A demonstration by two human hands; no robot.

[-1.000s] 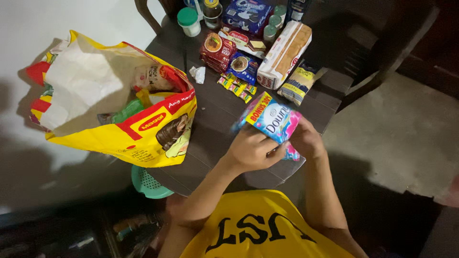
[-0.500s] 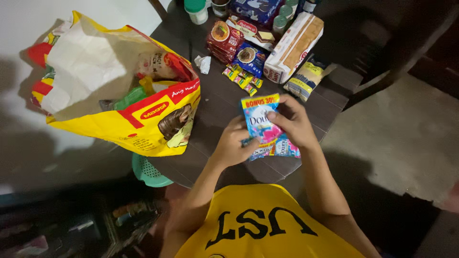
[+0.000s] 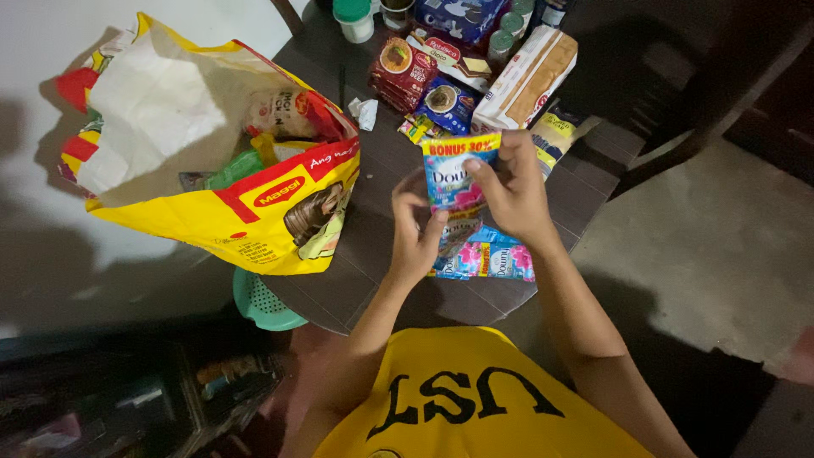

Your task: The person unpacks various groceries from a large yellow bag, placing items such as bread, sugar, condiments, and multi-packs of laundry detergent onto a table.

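Your hands hold a strip of blue and pink sachets (image 3: 458,182) above the dark surface (image 3: 373,246), its long axis running from 12 to 6 o'clock, the lower sachets (image 3: 487,259) trailing onto the surface at 6. Your right hand (image 3: 513,191) is the higher one, fingers pinched shut on the top sachet's right edge. Your left hand (image 3: 415,233), at 7 o'clock from it, is curled closed on the strip's lower left. The yellow bag (image 3: 280,203) lies at 9 o'clock.

Blue-pink sachet strip (image 3: 458,182), upright above table
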